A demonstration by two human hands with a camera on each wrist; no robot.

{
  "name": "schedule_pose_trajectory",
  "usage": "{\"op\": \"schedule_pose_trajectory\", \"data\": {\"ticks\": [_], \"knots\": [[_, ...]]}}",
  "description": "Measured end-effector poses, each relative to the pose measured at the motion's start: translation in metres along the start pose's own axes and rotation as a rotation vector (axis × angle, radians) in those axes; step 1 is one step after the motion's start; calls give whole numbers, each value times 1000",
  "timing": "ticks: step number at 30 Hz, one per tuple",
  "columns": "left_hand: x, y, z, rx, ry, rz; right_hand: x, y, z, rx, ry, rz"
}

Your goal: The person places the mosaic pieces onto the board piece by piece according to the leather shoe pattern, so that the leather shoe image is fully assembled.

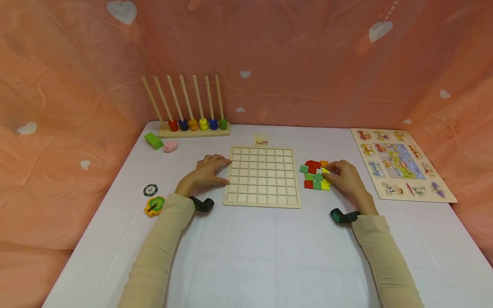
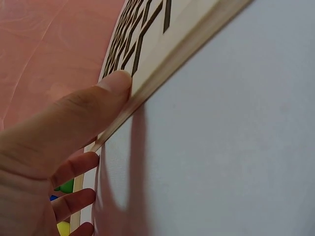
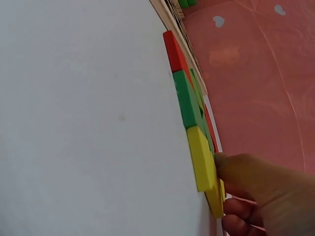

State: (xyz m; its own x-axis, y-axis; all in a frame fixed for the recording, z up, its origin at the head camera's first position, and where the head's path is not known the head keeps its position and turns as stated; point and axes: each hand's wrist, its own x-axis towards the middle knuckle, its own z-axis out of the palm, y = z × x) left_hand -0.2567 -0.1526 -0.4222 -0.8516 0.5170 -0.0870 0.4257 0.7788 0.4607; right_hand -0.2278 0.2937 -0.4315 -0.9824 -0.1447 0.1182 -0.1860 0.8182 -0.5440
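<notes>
A pale wooden grid board (image 1: 262,205) lies on the table in the head view. My left hand (image 1: 208,173) rests at its left side. In the left wrist view the thumb (image 2: 110,91) lies on the board's rim, with the fingers spread along its edge. Right of the board is a cluster of flat square tiles, among them a red tile (image 1: 309,184), green tiles (image 1: 304,169) and yellow tiles (image 3: 200,157). At the cluster's right edge my right hand (image 1: 344,177) has thumb and forefinger on either side of a yellow tile, partly hidden by the fingers.
A small pattern card (image 1: 262,139) lies behind the board. At the back left stands a bead rack (image 1: 194,133), near a green block (image 1: 154,140) and a pink pig (image 1: 170,146). A black chip (image 1: 150,190) and a tree piece (image 1: 155,206) lie left; a picture puzzle (image 1: 402,164) lies right.
</notes>
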Motion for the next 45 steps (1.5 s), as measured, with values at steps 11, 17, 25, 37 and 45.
{"op": "schedule_pose_trajectory", "data": {"ticks": [11,17,25,37,45], "knots": [[0,2,-4,19,-7,3,10,-24,-1,62,23,-5],[1,1,-3,24,-6,12,26,-56,15,150,49,-201],[1,0,-1,29,-2,8,45,-100,49,249,9,-342],[0,0,-1,18,-2,10,58,-140,91,332,-83,-415],[0,-1,0,2,-11,10,60,-155,110,306,-137,-434]]}}
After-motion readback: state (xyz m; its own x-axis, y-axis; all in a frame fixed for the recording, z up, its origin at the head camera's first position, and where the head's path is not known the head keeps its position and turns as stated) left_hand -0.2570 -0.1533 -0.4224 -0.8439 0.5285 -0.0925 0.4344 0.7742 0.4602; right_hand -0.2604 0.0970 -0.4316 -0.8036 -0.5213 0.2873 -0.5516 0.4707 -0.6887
